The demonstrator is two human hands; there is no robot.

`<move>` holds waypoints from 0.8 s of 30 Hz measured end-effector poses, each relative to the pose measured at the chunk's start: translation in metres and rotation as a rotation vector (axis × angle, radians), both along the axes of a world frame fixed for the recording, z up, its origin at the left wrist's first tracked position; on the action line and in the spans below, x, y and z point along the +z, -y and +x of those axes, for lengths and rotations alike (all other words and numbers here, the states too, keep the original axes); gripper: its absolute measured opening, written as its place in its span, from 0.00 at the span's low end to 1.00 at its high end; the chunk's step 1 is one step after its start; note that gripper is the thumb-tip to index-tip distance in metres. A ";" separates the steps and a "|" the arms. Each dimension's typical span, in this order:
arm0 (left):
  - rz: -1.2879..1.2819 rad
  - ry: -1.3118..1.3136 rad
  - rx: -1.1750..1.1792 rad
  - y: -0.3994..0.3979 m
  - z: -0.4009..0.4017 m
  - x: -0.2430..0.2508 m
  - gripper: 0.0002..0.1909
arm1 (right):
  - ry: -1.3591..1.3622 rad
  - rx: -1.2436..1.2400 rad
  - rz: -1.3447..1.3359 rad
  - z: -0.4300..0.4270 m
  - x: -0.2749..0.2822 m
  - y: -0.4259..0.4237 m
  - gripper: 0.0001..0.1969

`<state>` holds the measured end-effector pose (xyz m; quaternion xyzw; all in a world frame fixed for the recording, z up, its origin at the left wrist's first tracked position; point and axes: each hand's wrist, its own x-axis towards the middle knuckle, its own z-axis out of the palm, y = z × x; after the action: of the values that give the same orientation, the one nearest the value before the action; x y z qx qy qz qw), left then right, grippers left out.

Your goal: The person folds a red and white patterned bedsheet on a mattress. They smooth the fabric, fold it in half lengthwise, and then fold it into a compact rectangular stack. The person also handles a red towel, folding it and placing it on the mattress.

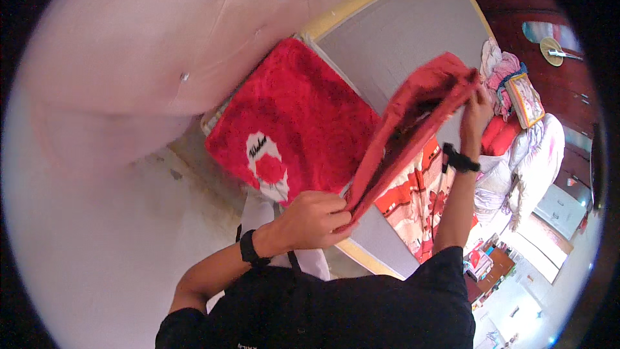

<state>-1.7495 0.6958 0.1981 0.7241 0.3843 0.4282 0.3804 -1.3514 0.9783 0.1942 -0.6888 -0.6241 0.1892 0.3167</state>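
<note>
My left hand (317, 218) grips the near end of a salmon-red cloth (407, 126), its fingers closed on the edge. At the cloth's far end, my right hand (477, 106) holds a corner. The cloth is stretched between both hands, its long opening or fold gaping and dark inside, so it may be a cover or a garment. Below and left of it, a folded bright red plush blanket (300, 116) with a white patch lies on a grey, yellow-edged mattress (387, 24). Partly behind the cloth is a red, orange and cream patterned fabric (407, 208).
A padded pink headboard (145, 48) with shiny buttons rises beside the mattress. On the right lie heaped clothes (506, 72), a white bundled quilt (542, 165) and a boxed item (524, 102). A dark red wardrobe (523, 34) stands beyond; a cluttered brown table (499, 261) is at lower right.
</note>
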 end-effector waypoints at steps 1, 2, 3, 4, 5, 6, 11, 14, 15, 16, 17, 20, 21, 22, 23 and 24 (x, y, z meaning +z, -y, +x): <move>0.058 0.040 -0.045 0.013 0.003 0.019 0.16 | -0.154 0.104 0.158 0.053 0.021 0.013 0.20; -0.039 0.100 -0.067 0.037 0.006 0.039 0.20 | 0.148 0.092 0.263 0.080 0.054 0.030 0.20; -0.039 0.118 -0.059 0.057 0.007 0.058 0.20 | -0.069 -0.035 0.243 0.107 0.089 0.054 0.19; -0.057 0.141 -0.024 0.074 -0.001 0.074 0.21 | -0.327 0.187 0.238 0.029 0.126 0.079 0.19; -0.052 0.216 -0.029 0.086 -0.007 0.091 0.23 | -0.581 0.305 0.206 0.034 0.157 0.091 0.18; -0.120 0.293 -0.006 0.092 -0.014 0.104 0.25 | -0.362 0.242 0.189 0.031 0.186 0.098 0.18; -0.320 0.107 0.553 0.087 -0.074 0.081 0.19 | -0.064 0.433 0.147 -0.026 0.174 0.011 0.16; -0.561 0.108 0.772 0.087 -0.126 -0.030 0.18 | -0.198 0.494 -0.061 -0.122 0.070 -0.035 0.17; -0.639 0.117 0.825 0.084 -0.139 -0.073 0.18 | -0.101 0.462 -0.115 -0.148 0.028 -0.043 0.16; -0.644 0.118 0.829 0.079 -0.156 -0.111 0.18 | -0.087 0.458 -0.188 -0.168 -0.023 -0.058 0.16; -0.568 -0.088 0.854 0.075 -0.172 -0.150 0.19 | -0.070 0.453 -0.265 -0.183 -0.074 -0.067 0.15; -0.534 -0.396 0.867 0.076 -0.196 -0.262 0.21 | -0.050 0.447 -0.268 -0.237 -0.199 -0.068 0.16; -0.553 -0.464 0.828 0.064 -0.193 -0.290 0.22 | -0.016 0.428 -0.255 -0.230 -0.229 -0.074 0.15; -0.596 -0.394 0.816 0.061 -0.185 -0.294 0.23 | 0.008 0.412 -0.264 -0.233 -0.248 -0.070 0.15; -0.617 -0.381 0.797 0.054 -0.181 -0.297 0.23 | 0.027 0.400 -0.284 -0.230 -0.259 -0.070 0.15; -0.615 -0.389 0.774 0.063 -0.189 -0.300 0.23 | 0.073 0.425 -0.308 -0.258 -0.267 -0.059 0.14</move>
<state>-1.9388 0.6327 -0.1018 0.4506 0.7946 0.2625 0.3110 -1.6097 1.0370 -0.0723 -0.5887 -0.7295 0.3195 0.1386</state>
